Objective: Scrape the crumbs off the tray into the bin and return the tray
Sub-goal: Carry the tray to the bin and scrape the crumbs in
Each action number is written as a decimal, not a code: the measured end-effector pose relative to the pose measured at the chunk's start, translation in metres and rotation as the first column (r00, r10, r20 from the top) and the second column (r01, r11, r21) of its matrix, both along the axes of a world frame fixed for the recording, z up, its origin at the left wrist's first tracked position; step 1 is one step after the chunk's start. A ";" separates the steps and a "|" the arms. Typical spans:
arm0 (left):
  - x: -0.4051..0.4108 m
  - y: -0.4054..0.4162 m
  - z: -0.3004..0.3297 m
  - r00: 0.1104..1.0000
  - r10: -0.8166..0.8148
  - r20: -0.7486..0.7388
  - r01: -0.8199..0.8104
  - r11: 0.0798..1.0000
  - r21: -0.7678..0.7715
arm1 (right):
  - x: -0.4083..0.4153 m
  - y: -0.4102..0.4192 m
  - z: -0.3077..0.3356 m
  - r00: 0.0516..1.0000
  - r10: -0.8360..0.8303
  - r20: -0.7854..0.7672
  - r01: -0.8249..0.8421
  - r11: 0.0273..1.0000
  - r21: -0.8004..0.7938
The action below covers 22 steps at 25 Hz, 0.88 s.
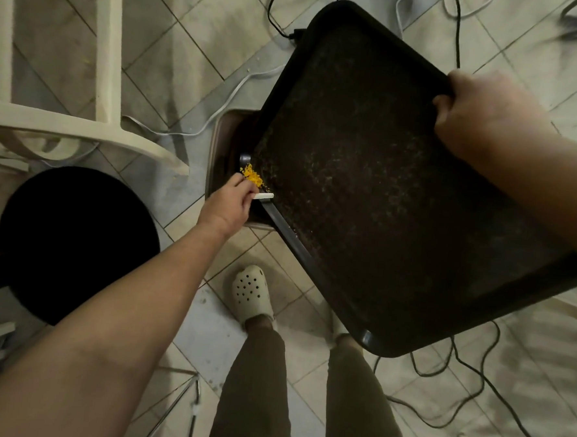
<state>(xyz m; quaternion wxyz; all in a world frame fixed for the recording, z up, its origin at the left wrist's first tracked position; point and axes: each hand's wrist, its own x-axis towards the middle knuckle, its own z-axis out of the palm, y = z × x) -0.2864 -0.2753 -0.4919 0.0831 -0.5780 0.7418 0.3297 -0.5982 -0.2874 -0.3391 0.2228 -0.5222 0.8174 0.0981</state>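
Observation:
A large dark brown tray [383, 190] hangs tilted over the floor, its low left corner above a brownish bin [222, 140]. My right hand [482, 115] grips the tray's upper right edge. A small heap of yellow crumbs [252, 176] sits at the tray's low left corner, right over the bin's opening. My left hand [229, 203] pinches a small white scraper [264, 196] that lies against the tray's rim just below the crumbs. Much of the bin is hidden behind the tray.
A black round stool [76, 242] stands at the left, a cream chair frame [103, 72] behind it. Cables [440, 366] trail across the tiled floor at the right and top. My feet in pale clogs [250, 292] stand below the tray.

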 end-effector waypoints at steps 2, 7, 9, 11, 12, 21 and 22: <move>-0.001 -0.008 -0.006 0.993 0.084 0.084 -0.084 0.996 0.004 | -0.001 0.000 -0.001 1.000 0.004 -0.005 -0.004 1.000 -0.004; 0.000 -0.009 -0.002 0.998 0.070 0.006 -0.069 0.998 -0.005 | -0.002 0.001 -0.002 1.000 0.000 -0.014 0.000 1.000 0.000; -0.001 -0.003 -0.002 1.000 -0.022 -0.019 0.022 1.000 0.014 | -0.002 0.001 -0.002 1.000 -0.007 -0.001 0.007 1.000 0.010; -0.002 -0.002 -0.004 0.998 0.049 0.032 -0.049 0.999 -0.001 | -0.002 0.000 -0.002 1.000 -0.019 0.002 0.019 1.000 0.023; -0.002 -0.002 -0.004 0.990 0.117 0.074 -0.116 0.993 -0.016 | -0.002 0.000 -0.002 1.000 -0.019 0.001 0.019 0.999 0.026; -0.006 -0.005 -0.001 0.988 -0.114 0.103 0.121 0.990 -0.067 | -0.001 -0.002 -0.001 1.000 -0.003 0.000 0.003 1.000 0.023; -0.004 -0.008 -0.003 0.986 -0.013 0.164 0.027 0.996 -0.084 | -0.001 -0.002 -0.001 1.000 0.005 -0.003 -0.005 1.000 0.019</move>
